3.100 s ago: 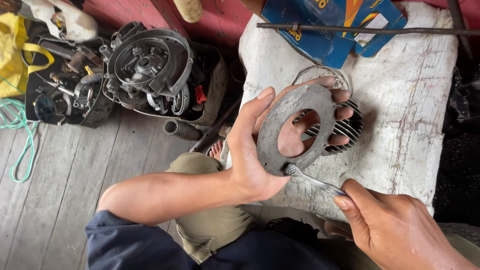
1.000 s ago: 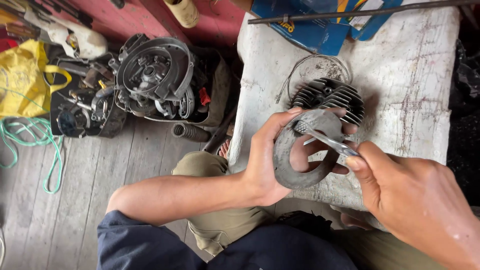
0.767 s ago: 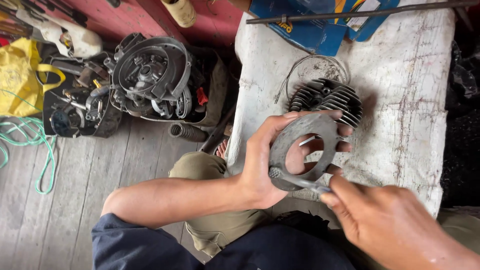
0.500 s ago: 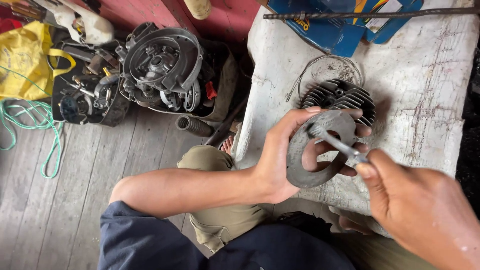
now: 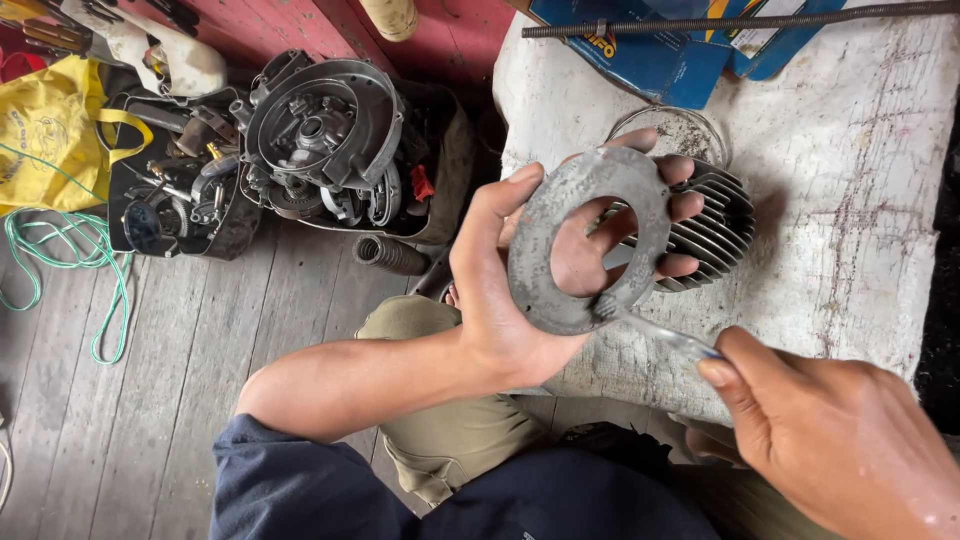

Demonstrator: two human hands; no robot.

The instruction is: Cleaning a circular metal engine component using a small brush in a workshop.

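Observation:
My left hand (image 5: pixel 520 285) holds a flat grey metal ring-shaped plate (image 5: pixel 560 215) upright, thumb on its left rim and fingers showing through its round hole. My right hand (image 5: pixel 830 440) grips a thin metal tool (image 5: pixel 655 330) whose tip touches the plate's lower edge. Behind the plate lies a dark finned engine cylinder (image 5: pixel 715 235) on a white cloth-covered surface (image 5: pixel 860 180).
A dismantled engine casing (image 5: pixel 320 140) and a box of dark parts (image 5: pixel 175 195) sit on the wooden floor at left. Beside them lie a yellow bag (image 5: pixel 50 135) and green cord (image 5: pixel 60 250). Blue cartons (image 5: pixel 650 55) and a threaded rod (image 5: pixel 740 20) rest at the top.
The plate turned and tilted in my left hand, and the tool in my right hand moved from the plate's upper right face down to its lower edge.

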